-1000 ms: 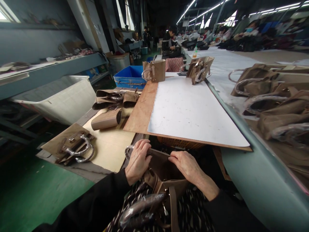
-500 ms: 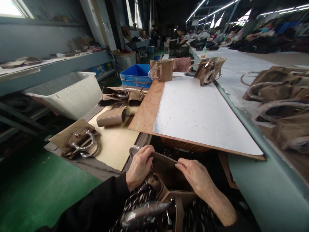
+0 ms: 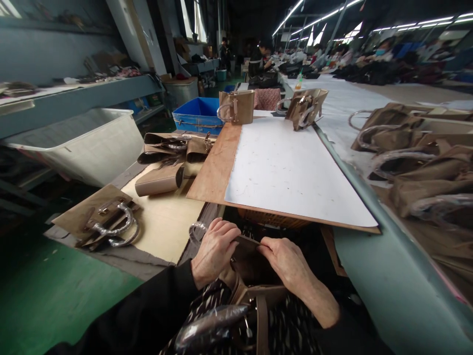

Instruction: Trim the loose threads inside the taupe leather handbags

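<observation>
A taupe handbag [image 3: 244, 295] rests on my lap with its mouth facing up. Its near handle [image 3: 210, 323] is wrapped in clear plastic, and a wrapped loop of the far handle shows beside my left hand. My left hand [image 3: 216, 249] is closed on the far rim at its left end, the thumb inward. Farther right on the same rim, my right hand [image 3: 286, 264] pinches the edge between thumb and fingers. The bag's inside is dark, and its lower part is hidden by my arms and lap.
Ahead lies a board with a white sheet [image 3: 291, 172], two handbags at its far end. To the left, more handbags [image 3: 114, 217] lie on a low stand. Beyond are a white bin [image 3: 84, 148] and a blue crate [image 3: 199, 113]. Several bags [image 3: 424, 153] crowd the right table.
The view has turned slightly to the right. Both hands stay on the bag's far rim, the right one a little closer to the left, and the rim seems tilted more.
</observation>
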The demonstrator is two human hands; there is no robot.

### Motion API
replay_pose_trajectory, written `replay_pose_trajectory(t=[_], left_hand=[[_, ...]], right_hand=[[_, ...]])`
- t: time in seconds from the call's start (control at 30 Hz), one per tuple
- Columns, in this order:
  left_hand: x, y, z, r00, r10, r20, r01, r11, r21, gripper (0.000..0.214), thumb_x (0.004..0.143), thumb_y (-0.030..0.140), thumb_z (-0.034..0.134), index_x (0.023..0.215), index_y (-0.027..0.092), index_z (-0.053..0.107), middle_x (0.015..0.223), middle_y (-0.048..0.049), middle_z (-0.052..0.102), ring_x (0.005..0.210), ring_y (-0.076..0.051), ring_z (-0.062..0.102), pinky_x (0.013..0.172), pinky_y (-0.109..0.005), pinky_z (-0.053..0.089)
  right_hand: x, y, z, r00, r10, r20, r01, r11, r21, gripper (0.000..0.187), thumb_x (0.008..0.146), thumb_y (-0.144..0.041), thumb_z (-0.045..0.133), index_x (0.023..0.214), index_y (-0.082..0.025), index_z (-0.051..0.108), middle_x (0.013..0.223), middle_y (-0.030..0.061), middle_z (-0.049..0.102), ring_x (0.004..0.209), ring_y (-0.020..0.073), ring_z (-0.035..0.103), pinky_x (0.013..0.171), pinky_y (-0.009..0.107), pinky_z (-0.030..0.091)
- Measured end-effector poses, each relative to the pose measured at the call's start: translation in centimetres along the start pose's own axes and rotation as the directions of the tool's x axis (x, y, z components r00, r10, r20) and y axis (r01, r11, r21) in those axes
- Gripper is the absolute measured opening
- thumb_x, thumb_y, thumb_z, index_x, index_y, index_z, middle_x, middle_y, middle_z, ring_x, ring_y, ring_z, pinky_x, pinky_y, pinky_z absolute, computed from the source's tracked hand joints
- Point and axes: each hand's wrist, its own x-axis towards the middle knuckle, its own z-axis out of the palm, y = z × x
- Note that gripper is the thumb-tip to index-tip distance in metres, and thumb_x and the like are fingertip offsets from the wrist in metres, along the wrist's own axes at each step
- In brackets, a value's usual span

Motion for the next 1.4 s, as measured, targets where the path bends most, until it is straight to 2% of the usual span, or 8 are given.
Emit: replay_pose_trajectory(t=[0.57,0.77,0.83,0.93,1.0,1.13,1.3,1.4], left_hand=[[0.2,-0.5,1.4,0.995,0.074,-0.063,-0.068,0.992,0.103,0.017,0.082,0.010,0.043,0.087,0.017,0.058,0.090,-0.0040,0.062,0.085,-0.016,0.056,0.094,-0.039,0.037],[0.8,-0.2,1.2,0.999,-0.049,0.021,0.046,0.993,0.104,0.011,0.080,0.013,0.049,0.071,0.017,0.054,0.079,-0.0025,0.060,0.077,-0.017,0.053,0.077,-0.032,0.042],[0.9,-0.3,0.9,0.996,-0.056,0.063,0.049,0.992,0.118,0.004,0.078,0.014,0.052,0.078,0.017,0.054,0.080,-0.0022,0.060,0.078,-0.017,0.053,0.076,-0.032,0.041],[1.1,-0.8,0.2,0.987,-0.041,0.155,0.017,0.987,0.158,0.024,0.074,0.020,0.058,0.098,0.017,0.053,0.086,-0.0036,0.061,0.082,-0.019,0.054,0.074,-0.031,0.041],[1.5,-1.2,-0.1,0.972,-0.050,0.229,0.009,0.984,0.176,0.029,0.071,0.025,0.062,0.098,0.018,0.055,0.084,-0.0032,0.062,0.081,-0.020,0.055,0.070,-0.030,0.041],[2.6,-1.8,-0.4,0.936,-0.121,0.329,0.069,0.984,0.166,0.016,0.068,0.032,0.065,0.079,0.021,0.062,0.076,-0.0004,0.062,0.077,-0.019,0.057,0.063,-0.026,0.039],[3.5,-2.1,-0.8,0.864,-0.262,0.430,0.204,0.963,0.178,0.018,0.067,0.037,0.063,0.078,0.023,0.067,0.070,-0.0007,0.064,0.072,-0.019,0.058,0.060,-0.024,0.038],[3.4,-2.4,-0.7,0.869,-0.260,0.421,0.213,0.965,0.156,0.019,0.068,0.036,0.061,0.081,0.024,0.068,0.073,-0.0012,0.065,0.074,-0.019,0.058,0.062,-0.024,0.038]], right_hand=[[0.3,0.2,0.1,1.000,0.007,-0.007,-0.007,1.000,-0.022,0.028,0.087,-0.038,0.041,0.073,-0.025,0.063,0.068,0.0017,0.067,0.071,0.0170,0.063,0.058,0.023,0.033],[0.2,0.0,-0.1,1.000,0.020,0.012,-0.020,1.000,-0.019,0.028,0.087,-0.036,0.040,0.075,-0.025,0.063,0.069,0.0024,0.067,0.073,0.0170,0.063,0.059,0.024,0.032],[0.2,0.2,0.0,1.000,0.021,0.018,-0.021,1.000,-0.005,0.027,0.087,-0.035,0.040,0.077,-0.025,0.063,0.071,0.0024,0.067,0.075,0.0170,0.063,0.060,0.024,0.032],[0.4,0.3,0.0,0.999,0.015,0.052,-0.016,1.000,0.021,0.021,0.084,-0.039,0.046,0.083,-0.025,0.062,0.077,0.0022,0.067,0.079,0.0179,0.062,0.061,0.024,0.033],[0.8,0.1,-0.3,0.996,0.008,0.092,-0.010,1.000,0.015,0.020,0.077,-0.041,0.055,0.087,-0.024,0.059,0.081,0.0025,0.067,0.081,0.0196,0.062,0.061,0.024,0.032],[2.2,-0.8,-1.0,0.992,0.003,0.129,0.005,0.998,-0.058,0.022,0.070,-0.035,0.062,0.087,-0.022,0.058,0.081,0.0037,0.066,0.080,0.0215,0.061,0.057,0.025,0.029],[3.8,-1.0,0.1,0.991,-0.064,0.118,0.051,0.992,0.114,0.009,0.071,-0.030,0.058,0.071,-0.022,0.061,0.073,0.0003,0.064,0.077,0.0160,0.058,0.058,0.023,0.028],[4.0,-0.5,1.0,0.996,-0.058,0.075,0.043,0.982,0.183,0.011,0.070,-0.031,0.059,0.066,-0.021,0.061,0.065,-0.0009,0.061,0.068,0.0134,0.055,0.057,0.022,0.028]])
